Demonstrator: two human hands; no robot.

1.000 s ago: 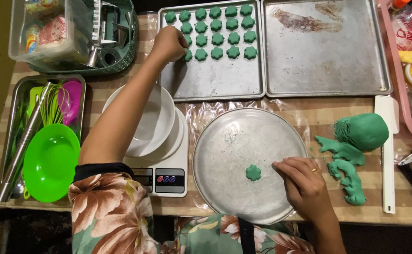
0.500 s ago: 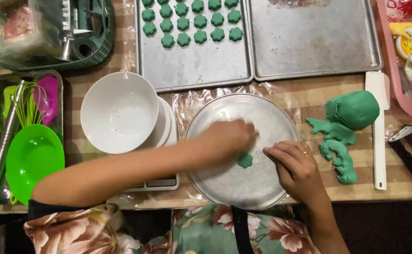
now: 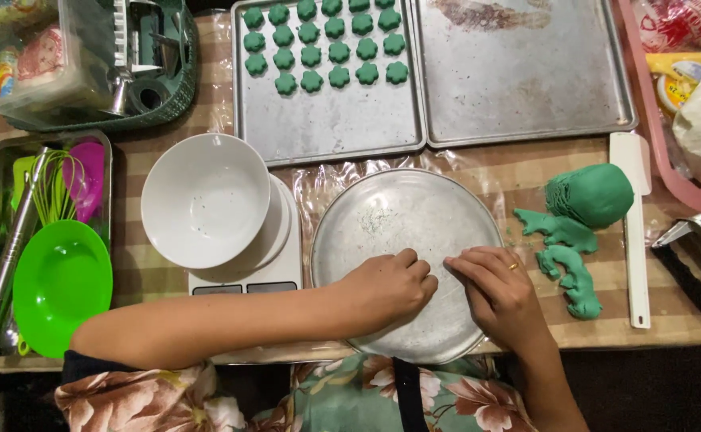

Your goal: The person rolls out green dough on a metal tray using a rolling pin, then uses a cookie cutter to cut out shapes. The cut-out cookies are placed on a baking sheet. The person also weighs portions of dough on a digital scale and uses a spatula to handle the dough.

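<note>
Both hands rest on the round metal plate (image 3: 390, 216) near its front edge: left hand (image 3: 386, 290) curled loosely, right hand (image 3: 496, 290) fingers bent; whatever they hold is hidden

round plate (image 3: 382, 216): silver-grey, dusted with pale specks
dough lump (image 3: 594, 194): deep green — scraps beside it the same
cut dough pieces (image 3: 322, 44): green, flower-shaped rows
baking trays (image 3: 334, 120): dull silver
bowl (image 3: 205, 200): white
small bowl (image 3: 61, 284): bright lime green
apron (image 3: 350, 396): teal floral (pink and cream blooms)
tablecloth (image 3: 526, 172): tan stripes
</note>
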